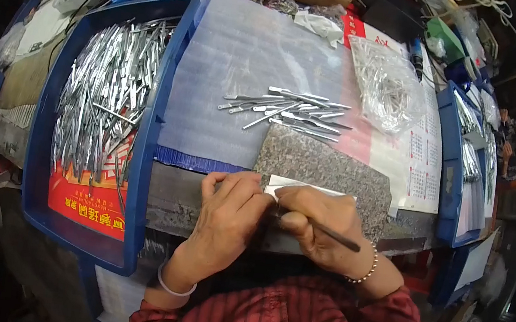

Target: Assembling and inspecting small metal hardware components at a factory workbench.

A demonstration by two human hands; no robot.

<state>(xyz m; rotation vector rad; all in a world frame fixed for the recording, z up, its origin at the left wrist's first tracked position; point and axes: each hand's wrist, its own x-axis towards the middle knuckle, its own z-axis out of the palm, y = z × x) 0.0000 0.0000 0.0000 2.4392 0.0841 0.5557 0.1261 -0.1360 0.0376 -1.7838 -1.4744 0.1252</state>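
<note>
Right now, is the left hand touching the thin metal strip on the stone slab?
Touching. The head view shows the left hand with its fingertips pressed on the near end of the thin metal strip, no gap between them.

Both forearms come up from the lower edge in red striped sleeves and meet at the middle. The left hand (225, 212) lies palm down, fingers curled and bunched, their tips pressed against the right hand's fingertips. A pale bangle circles the left wrist. The right hand (321, 225) is closed in a pinching grip, thumb tucked under the bent fingers, knuckles up. A beaded bracelet sits on the right wrist.
</note>
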